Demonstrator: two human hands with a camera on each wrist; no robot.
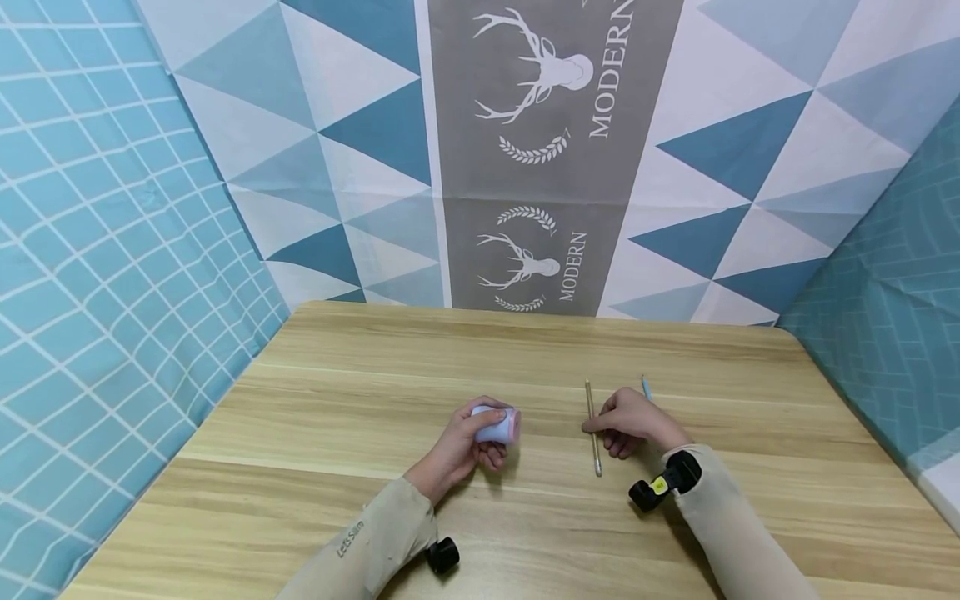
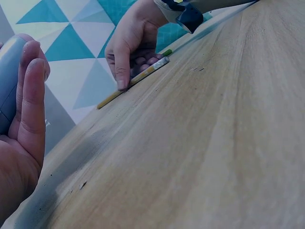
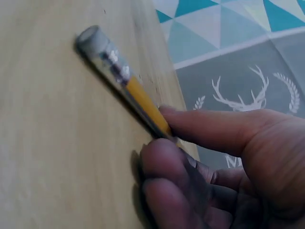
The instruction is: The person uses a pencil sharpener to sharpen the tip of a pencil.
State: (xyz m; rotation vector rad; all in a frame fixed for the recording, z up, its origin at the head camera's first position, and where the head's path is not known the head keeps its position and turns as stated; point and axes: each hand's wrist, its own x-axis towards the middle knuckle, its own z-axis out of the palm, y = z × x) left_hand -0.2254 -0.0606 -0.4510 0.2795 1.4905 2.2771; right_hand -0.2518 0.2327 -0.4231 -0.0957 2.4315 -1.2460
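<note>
My left hand [image 1: 463, 443] grips a small pale-blue cylinder [image 1: 491, 427] with a pink end, the thumb lying along its top. In the left wrist view only part of the cylinder [image 2: 8, 81] shows, at the left edge. Over to the right, my right hand [image 1: 637, 421] pinches a yellow pencil [image 1: 596, 457] between thumb and fingers near its middle. The pencil lies along the tabletop, its tip toward the wall. Its worn eraser and metal band [image 3: 112, 62] stand out in the right wrist view, pointing away from the fingers.
A blue stick-like thing [image 1: 646, 387], pencil-shaped, pokes out behind the right hand, mostly hidden by it. The wooden table [image 1: 360, 358] meets a patterned wall cloth [image 1: 525, 183] at the back. Blue tiled cloth [image 1: 97, 250] hangs at the left side.
</note>
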